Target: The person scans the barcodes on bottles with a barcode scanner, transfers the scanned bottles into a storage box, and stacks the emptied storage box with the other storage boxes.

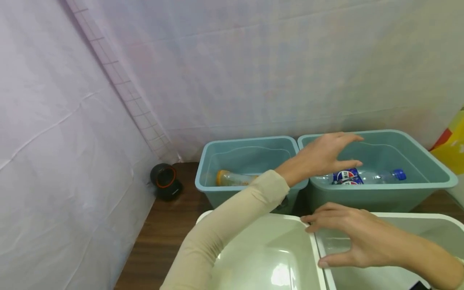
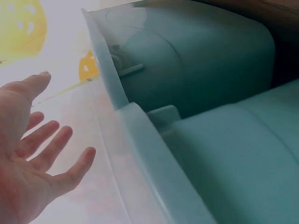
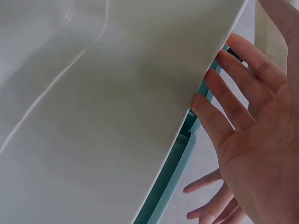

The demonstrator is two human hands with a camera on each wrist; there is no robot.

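My left hand [image 1: 357, 151] reaches out in a beige sleeve and hovers open, fingers spread, above the right teal bin [image 1: 429, 157]. Below it in that bin lies a clear bottle with a blue cap and a blue label [image 1: 362, 176]. In the left teal bin [image 1: 250, 141] lies a clear bottle with an orange cap [image 1: 232, 178]. My right hand [image 1: 319, 241] is open, palm down, its fingertips on the meeting rims of the two white bins [image 1: 253, 219]. In the wrist views both the left hand [image 2: 42, 135] and the right hand [image 3: 243, 116] are empty.
A black round object with an orange ring [image 1: 166, 181] sits on the wooden table [image 1: 159, 241] at the left. White cloth hangs behind and to the left. Something yellow [image 1: 453, 149] shows at the right edge. The right white bin [image 1: 417, 217] holds nothing visible.
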